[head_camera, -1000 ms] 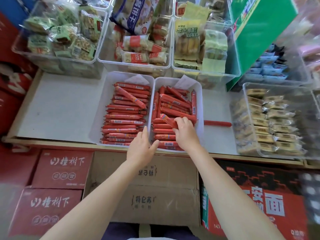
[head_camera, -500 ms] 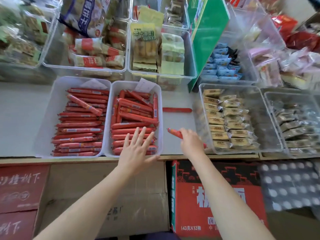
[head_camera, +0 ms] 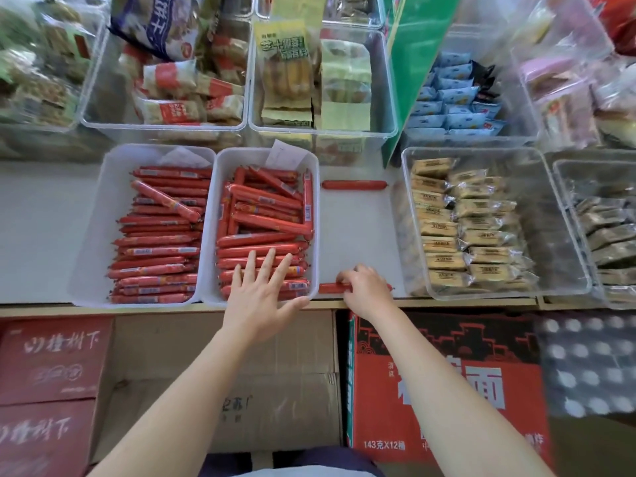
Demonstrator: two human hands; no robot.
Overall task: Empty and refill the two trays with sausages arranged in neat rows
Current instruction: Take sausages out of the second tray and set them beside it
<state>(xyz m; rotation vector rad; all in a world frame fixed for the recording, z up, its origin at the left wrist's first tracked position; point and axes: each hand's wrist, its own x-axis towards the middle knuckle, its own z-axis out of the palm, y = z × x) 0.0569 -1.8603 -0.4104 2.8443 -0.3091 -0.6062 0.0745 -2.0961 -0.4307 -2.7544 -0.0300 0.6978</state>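
Note:
Two white trays stand side by side on the grey shelf, both full of red sausages. The left tray (head_camera: 93, 215) holds mostly level rows with one sausage slanted on top. In the right tray (head_camera: 315, 235) the far half is a jumble. My left hand (head_camera: 265, 287) lies flat with spread fingers on the right tray's near sausages and front rim. My right hand (head_camera: 366, 287) grips a single sausage (head_camera: 332, 288) lying on the shelf just right of that tray. Another loose sausage (head_camera: 354, 185) lies farther back on the shelf.
A clear bin of tan wrapped snacks (head_camera: 564, 270) stands right of the bare strip of shelf. Clear bins of packaged snacks (head_camera: 320, 132) line the back, beside a green box (head_camera: 420, 56). Red and brown cartons (head_camera: 447, 383) sit below the shelf edge.
My right hand carried a sausage out of the right tray and set it down on the shelf beside it. My left hand shifted onto the right tray's near end. The view panned right.

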